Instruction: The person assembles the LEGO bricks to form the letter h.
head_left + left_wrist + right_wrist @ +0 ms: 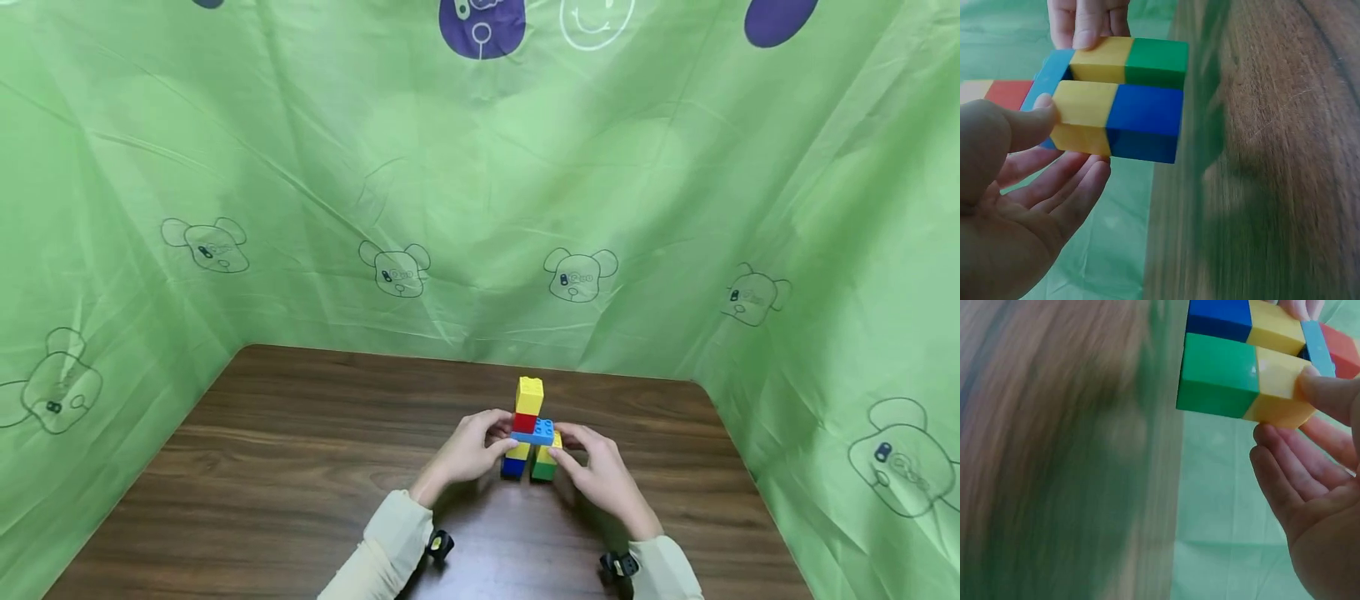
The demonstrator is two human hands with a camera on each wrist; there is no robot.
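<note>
Toy building bricks are joined into a small figure with two legs. One leg is a yellow brick (1085,112) over a dark blue brick (513,468); the other is a yellow brick (1279,372) over a green brick (543,472). Across both lies a flat light blue brick (543,432). On its left end stand a red brick (525,423) and, topmost, a yellow brick (529,396). My left hand (468,450) pinches the left leg's yellow brick by the light blue one. My right hand (600,471) pinches the right leg's yellow brick. Whether the legs touch the table cannot be told.
The brown wood-grain table (300,450) spreads out around both hands. Green cloth (480,192) printed with mouse heads hangs behind it and on both sides. A dark strap device (619,565) is worn on the right wrist, a similar dark device (440,545) on the left.
</note>
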